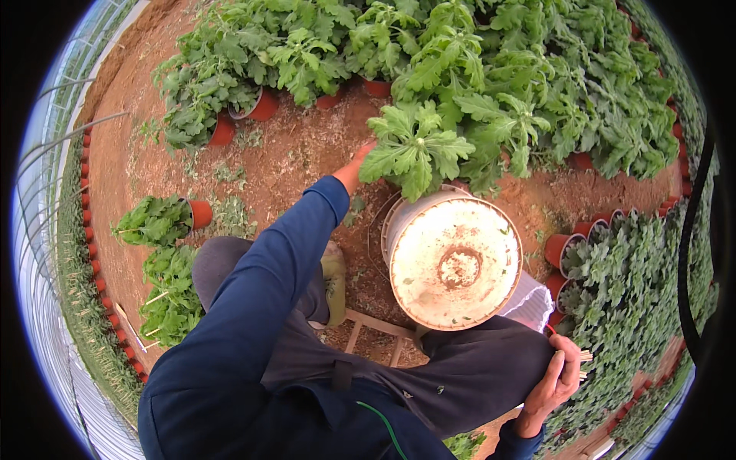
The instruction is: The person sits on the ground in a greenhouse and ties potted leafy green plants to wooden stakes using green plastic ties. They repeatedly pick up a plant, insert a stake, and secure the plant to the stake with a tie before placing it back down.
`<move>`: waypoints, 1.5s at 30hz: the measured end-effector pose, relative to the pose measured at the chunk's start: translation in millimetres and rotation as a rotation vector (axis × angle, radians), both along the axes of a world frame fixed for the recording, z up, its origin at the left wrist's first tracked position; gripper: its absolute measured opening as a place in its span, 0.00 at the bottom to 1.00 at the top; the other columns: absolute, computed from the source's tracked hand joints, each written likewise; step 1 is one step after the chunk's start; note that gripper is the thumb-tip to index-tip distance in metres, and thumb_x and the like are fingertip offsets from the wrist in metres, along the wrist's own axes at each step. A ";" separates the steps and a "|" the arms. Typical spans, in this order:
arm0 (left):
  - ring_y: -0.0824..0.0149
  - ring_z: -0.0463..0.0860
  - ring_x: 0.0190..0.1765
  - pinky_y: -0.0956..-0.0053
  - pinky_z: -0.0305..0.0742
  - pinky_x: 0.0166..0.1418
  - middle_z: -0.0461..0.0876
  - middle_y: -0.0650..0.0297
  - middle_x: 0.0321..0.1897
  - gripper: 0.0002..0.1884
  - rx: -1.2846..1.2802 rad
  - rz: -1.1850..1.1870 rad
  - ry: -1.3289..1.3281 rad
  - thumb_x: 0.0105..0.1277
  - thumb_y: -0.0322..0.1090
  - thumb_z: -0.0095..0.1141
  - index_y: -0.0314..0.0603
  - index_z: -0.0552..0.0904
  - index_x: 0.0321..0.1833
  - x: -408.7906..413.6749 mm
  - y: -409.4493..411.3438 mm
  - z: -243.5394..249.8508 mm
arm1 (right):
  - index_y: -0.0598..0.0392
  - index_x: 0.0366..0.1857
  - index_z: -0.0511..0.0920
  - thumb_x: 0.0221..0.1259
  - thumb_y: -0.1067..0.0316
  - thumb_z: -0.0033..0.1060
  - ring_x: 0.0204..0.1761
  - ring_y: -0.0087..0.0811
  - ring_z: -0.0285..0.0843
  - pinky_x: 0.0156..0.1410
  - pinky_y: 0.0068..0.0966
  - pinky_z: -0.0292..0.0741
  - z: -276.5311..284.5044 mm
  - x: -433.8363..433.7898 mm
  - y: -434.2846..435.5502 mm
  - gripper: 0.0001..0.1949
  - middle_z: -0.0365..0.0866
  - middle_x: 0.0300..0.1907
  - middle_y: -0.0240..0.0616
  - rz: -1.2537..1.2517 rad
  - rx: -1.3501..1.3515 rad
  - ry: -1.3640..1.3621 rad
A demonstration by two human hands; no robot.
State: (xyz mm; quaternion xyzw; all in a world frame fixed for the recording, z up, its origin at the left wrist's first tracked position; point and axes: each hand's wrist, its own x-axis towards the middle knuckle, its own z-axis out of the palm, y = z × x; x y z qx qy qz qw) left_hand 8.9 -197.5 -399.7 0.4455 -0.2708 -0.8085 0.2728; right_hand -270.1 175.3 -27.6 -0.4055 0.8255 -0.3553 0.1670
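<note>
My left hand reaches forward to a leafy green plant; its fingers are hidden behind the leaves, so its grip cannot be told. Just below that plant, an upturned pale plastic bucket stands between my knees, with soil and leaf bits on its round top. Over by my right knee, my right hand is closed around a bundle of thin wooden sticks, whose ends stick out past the fingers. A thin red piece shows at its fingertips, beside a clear plastic bag.
Dense potted plants fill the far side, more pots line the right. A potted plant lies tipped on its side at left, its red-brown pot on the bare soil. A wooden frame is under me.
</note>
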 end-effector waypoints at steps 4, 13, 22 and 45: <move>0.60 0.82 0.48 0.62 0.79 0.50 0.83 0.60 0.51 0.19 0.042 0.033 -0.045 0.71 0.44 0.56 0.44 0.78 0.60 8.0 23.6 39.2 | 0.65 0.41 0.79 0.67 0.73 0.46 0.47 0.38 0.78 0.59 0.31 0.71 -2.4 -0.8 5.1 0.10 0.82 0.42 0.45 -0.013 -0.016 0.018; 0.58 0.80 0.55 0.59 0.76 0.59 0.81 0.60 0.56 0.21 -0.055 0.101 0.109 0.71 0.44 0.55 0.44 0.76 0.63 122.2 32.0 181.1 | 0.63 0.41 0.80 0.68 0.75 0.48 0.47 0.29 0.77 0.59 0.24 0.70 -12.5 2.8 21.2 0.08 0.81 0.42 0.39 -0.082 -0.227 -0.155; 0.63 0.83 0.46 0.65 0.79 0.37 0.83 0.65 0.50 0.17 -0.280 -0.349 -0.088 0.71 0.43 0.56 0.48 0.76 0.59 135.3 53.4 293.9 | 0.61 0.48 0.80 0.71 0.72 0.55 0.38 0.21 0.83 0.43 0.19 0.79 -89.1 -7.2 107.0 0.08 0.84 0.40 0.35 -0.488 -0.382 -0.559; 0.67 0.83 0.31 0.76 0.78 0.28 0.84 0.61 0.34 0.08 -0.233 -0.192 -0.270 0.73 0.34 0.50 0.39 0.79 0.48 -19.2 212.1 317.8 | 0.61 0.40 0.80 0.69 0.69 0.55 0.21 0.20 0.74 0.23 0.16 0.71 -272.6 -146.6 287.7 0.07 0.78 0.25 0.30 -1.019 -0.127 -0.445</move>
